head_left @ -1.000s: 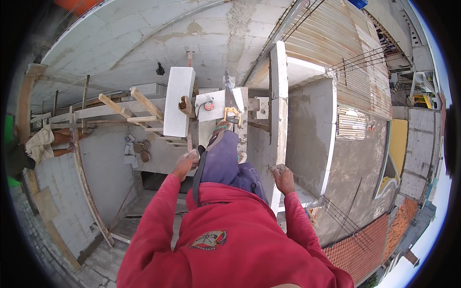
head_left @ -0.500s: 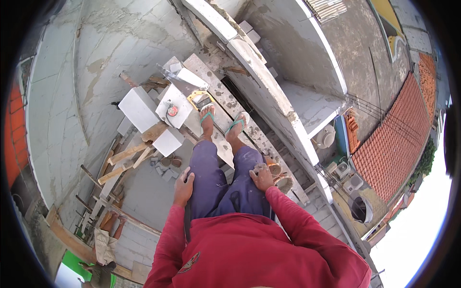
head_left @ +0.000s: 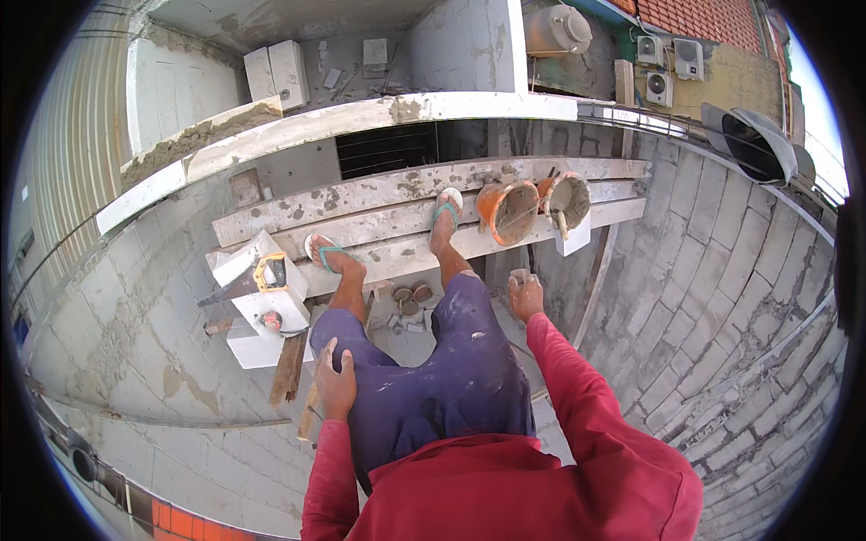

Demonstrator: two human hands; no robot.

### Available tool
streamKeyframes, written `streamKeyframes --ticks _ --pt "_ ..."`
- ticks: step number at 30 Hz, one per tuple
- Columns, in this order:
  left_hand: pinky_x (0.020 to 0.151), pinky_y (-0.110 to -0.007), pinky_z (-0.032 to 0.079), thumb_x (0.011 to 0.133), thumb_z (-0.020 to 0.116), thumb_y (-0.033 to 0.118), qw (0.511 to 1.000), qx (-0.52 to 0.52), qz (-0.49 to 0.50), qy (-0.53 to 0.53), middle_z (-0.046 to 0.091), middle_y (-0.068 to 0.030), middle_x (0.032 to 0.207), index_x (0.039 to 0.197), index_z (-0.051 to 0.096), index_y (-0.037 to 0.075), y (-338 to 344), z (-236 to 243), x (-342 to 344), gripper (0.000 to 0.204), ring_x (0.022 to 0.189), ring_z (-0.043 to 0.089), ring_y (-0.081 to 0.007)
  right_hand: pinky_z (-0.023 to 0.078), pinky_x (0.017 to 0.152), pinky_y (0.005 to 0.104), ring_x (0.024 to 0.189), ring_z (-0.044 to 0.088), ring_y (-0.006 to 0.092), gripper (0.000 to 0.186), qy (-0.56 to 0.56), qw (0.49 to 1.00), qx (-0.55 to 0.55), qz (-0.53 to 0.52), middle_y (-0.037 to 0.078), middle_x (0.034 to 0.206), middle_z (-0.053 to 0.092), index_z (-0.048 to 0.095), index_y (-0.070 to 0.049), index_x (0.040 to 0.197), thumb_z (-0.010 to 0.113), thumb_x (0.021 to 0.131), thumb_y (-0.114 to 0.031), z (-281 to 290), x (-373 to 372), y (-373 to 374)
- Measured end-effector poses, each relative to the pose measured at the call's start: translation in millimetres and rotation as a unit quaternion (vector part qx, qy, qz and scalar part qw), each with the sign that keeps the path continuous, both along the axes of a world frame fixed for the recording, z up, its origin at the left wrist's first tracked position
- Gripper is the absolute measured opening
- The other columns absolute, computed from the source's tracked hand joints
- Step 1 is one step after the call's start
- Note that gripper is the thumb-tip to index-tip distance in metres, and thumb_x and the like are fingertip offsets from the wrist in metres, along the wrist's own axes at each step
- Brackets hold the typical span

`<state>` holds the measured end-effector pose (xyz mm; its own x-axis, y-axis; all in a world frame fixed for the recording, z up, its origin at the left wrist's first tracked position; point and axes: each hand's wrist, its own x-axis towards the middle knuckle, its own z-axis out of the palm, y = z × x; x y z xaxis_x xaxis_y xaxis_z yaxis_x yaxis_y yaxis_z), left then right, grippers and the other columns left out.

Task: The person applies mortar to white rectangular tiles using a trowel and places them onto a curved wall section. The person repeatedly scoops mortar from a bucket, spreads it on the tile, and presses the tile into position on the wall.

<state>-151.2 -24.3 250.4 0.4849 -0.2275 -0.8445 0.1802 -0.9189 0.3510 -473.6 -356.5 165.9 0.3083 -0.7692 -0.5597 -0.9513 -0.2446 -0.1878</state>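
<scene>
My left hand (head_left: 337, 383) rests on my left thigh, fingers apart and holding nothing. My right hand (head_left: 525, 294) hangs beside my right leg, fingers loosely curled, with nothing visible in them. My sandalled feet (head_left: 441, 218) stand on stained wooden planks (head_left: 343, 207). By my left foot, white blocks (head_left: 255, 352) carry a handsaw (head_left: 230, 291) with a yellow handle and a small red round tool (head_left: 272, 321). Two buckets (head_left: 508, 214) with mortar stand on the planks right of my right foot, one with a handled tool in it.
A white-topped wall edge (head_left: 361, 117) runs beyond the planks, with a dark opening (head_left: 383, 149) below. Between the planks and my legs is a drop to a lower floor with buckets (head_left: 410, 308). Timber offcuts (head_left: 290, 370) jut at left. Air-conditioner units (head_left: 687, 59) hang on a building beyond.
My view has swung round to the right, so the two buckets now show fully. My right hand has left my thigh; my left hand remains on my leg. My feet are farther apart in view.
</scene>
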Motion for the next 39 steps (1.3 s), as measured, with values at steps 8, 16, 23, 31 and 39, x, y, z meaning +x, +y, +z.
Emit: streamKeyframes --ticks 8,16,23,31,39 --pt "0.116 -0.045 0.039 0.087 0.077 0.037 0.959 -0.092 -0.205 0.174 0.049 -0.0253 0.151 0.154 0.038 0.000 -234.2 -173.2 -132.6 0.086 0.140 0.049 -0.0395 0.048 0.094 0.0508 0.107 0.061 0.0416 0.033 0.122 0.987 -0.098 -0.036 0.022 0.112 0.065 0.056 -0.003 0.125 0.060 0.097 -0.020 -178.2 -208.5 -157.9" --pt "0.124 -0.044 0.027 0.077 0.086 0.043 0.959 -0.083 -0.249 0.103 0.025 -0.0325 0.161 0.160 0.008 -0.007 -386.7 -363.7 -278.0 0.124 0.152 0.024 -0.0425 0.052 0.094 0.0520 0.109 0.063 0.0480 0.052 0.214 0.964 -0.128 0.096 0.032 0.127 0.060 0.057 0.005 0.133 0.054 0.101 -0.035 -321.9 -330.1 -247.1" --pt "0.124 -0.048 0.027 0.078 0.086 0.042 0.922 -0.127 -0.320 0.175 0.024 -0.0332 0.160 0.160 0.017 -0.003 -453.0 -357.8 -285.6 0.117 0.152 0.024 -0.0443 0.058 0.080 0.0535 0.091 0.071 0.0463 0.055 0.296 0.952 -0.015 -0.082 0.026 0.110 0.069 0.056 0.000 0.133 0.060 0.099 -0.043 -291.7 -293.4 -271.5" --pt "0.090 -0.051 0.049 0.096 0.066 0.028 0.976 -0.112 -0.183 0.046 0.070 -0.0303 0.098 0.123 0.067 -0.001 -438.7 -413.2 -313.6 0.040 0.100 0.067 -0.0467 0.058 0.069 0.0466 0.081 0.073 0.0353 0.052 0.261 0.959 -0.035 -0.102 0.017 0.095 0.072 0.052 -0.004 0.138 0.067 0.096 -0.032 -251.7 -321.1 -238.2" --pt "0.087 -0.046 0.052 0.099 0.062 0.032 0.970 -0.209 -0.122 -0.005 0.072 -0.0261 0.102 0.131 0.063 -0.001 -406.2 -288.6 -226.6 0.046 0.097 0.069 -0.0430 0.049 0.061 0.0369 0.066 0.058 0.0228 0.033 -0.080 0.949 0.078 -0.296 0.010 0.086 0.065 0.062 -0.001 0.110 0.059 0.102 -0.032 -85.3 -243.7 -161.6"
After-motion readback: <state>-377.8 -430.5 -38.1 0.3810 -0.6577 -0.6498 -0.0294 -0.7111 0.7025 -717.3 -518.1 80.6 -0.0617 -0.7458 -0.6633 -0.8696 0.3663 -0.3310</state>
